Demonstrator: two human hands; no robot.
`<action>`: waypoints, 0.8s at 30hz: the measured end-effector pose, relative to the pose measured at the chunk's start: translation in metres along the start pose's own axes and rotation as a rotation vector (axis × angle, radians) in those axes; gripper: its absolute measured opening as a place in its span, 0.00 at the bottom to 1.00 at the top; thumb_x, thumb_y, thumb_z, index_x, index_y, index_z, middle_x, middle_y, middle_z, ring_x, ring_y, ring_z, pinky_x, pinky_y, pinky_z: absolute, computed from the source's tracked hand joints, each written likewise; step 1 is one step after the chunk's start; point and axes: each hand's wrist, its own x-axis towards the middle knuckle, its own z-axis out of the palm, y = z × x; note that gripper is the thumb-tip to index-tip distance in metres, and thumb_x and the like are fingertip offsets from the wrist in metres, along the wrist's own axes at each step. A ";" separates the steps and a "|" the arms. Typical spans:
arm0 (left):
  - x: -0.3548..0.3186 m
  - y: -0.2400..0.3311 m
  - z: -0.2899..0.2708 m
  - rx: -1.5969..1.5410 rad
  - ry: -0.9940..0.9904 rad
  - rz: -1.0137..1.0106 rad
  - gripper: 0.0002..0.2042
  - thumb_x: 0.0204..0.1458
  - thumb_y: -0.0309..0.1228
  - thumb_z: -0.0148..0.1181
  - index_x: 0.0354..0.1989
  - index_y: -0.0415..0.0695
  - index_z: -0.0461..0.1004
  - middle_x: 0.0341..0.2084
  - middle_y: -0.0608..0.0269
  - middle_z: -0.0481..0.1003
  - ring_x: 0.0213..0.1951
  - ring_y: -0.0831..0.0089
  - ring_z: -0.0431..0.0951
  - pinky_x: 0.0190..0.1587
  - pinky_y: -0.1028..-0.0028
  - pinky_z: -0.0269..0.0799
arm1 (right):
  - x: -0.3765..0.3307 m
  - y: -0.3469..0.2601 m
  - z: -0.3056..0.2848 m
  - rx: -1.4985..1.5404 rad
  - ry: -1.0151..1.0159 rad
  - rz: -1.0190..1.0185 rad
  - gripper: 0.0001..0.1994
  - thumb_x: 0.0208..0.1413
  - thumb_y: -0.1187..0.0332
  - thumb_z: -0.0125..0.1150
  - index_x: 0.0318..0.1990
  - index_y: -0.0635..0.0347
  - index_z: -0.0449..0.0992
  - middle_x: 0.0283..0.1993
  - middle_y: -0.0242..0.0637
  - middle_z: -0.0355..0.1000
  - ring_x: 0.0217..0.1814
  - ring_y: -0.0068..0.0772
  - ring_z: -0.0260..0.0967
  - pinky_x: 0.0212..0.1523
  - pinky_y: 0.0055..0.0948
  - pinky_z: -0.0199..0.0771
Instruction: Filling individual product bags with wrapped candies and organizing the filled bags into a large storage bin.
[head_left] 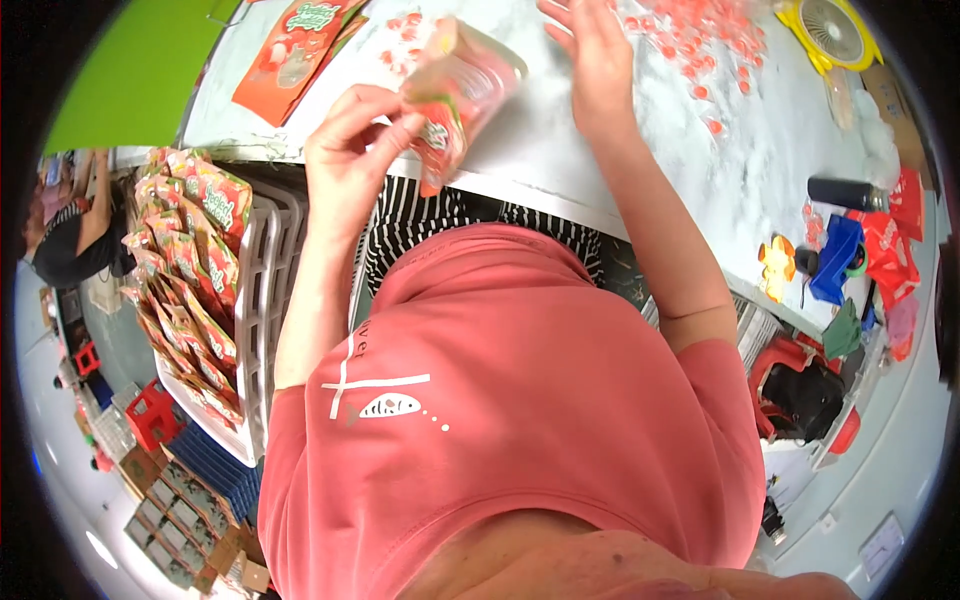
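My left hand pinches the side of a red and clear packaging pouch between thumb and fingers, above the near edge of the white marbled table. The pouch is tilted, and its contents are hard to make out. My right hand is raised apart from the pouch, fingers spread, with nothing seen in it; its fingertips are partly cut off by the upper edge. Just right of it lie many small, clear-wrapped red pieces, and a few more lie behind the pouch. Flat red pouches are stacked to the left.
At my left, a white plastic basket holds rows of red and green pouches. A yellow fan, a black bottle, a blue item and red bags sit to the right. Another person is at far left.
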 end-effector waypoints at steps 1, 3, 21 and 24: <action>-0.001 0.007 -0.001 0.088 -0.001 0.013 0.07 0.49 0.17 0.66 0.36 0.37 0.81 0.34 0.64 0.76 0.37 0.79 0.76 0.37 0.81 0.72 | 0.015 0.042 -0.039 -0.563 -0.096 -0.214 0.31 0.63 0.56 0.57 0.69 0.60 0.59 0.69 0.47 0.58 0.75 0.44 0.49 0.70 0.48 0.53; -0.009 0.012 -0.019 0.178 0.060 0.134 0.06 0.49 0.16 0.65 0.36 0.35 0.80 0.33 0.63 0.76 0.38 0.78 0.75 0.39 0.80 0.71 | 0.005 0.056 -0.011 -0.764 -0.149 -0.373 0.28 0.59 0.55 0.62 0.65 0.55 0.66 0.66 0.46 0.61 0.69 0.44 0.57 0.66 0.43 0.60; -0.070 0.012 -0.086 0.226 0.339 -0.066 0.09 0.49 0.15 0.66 0.38 0.36 0.79 0.36 0.64 0.73 0.38 0.78 0.74 0.43 0.80 0.71 | 0.047 0.133 0.079 -1.379 -0.552 -0.745 0.19 0.51 0.55 0.67 0.51 0.40 0.76 0.56 0.32 0.69 0.59 0.37 0.65 0.55 0.44 0.67; -0.064 0.013 -0.085 0.215 0.347 -0.076 0.09 0.48 0.15 0.66 0.38 0.36 0.79 0.36 0.64 0.74 0.38 0.79 0.74 0.42 0.80 0.70 | 0.045 0.137 0.075 -1.323 -0.561 -0.821 0.14 0.50 0.58 0.67 0.44 0.45 0.77 0.47 0.28 0.70 0.49 0.33 0.69 0.45 0.38 0.73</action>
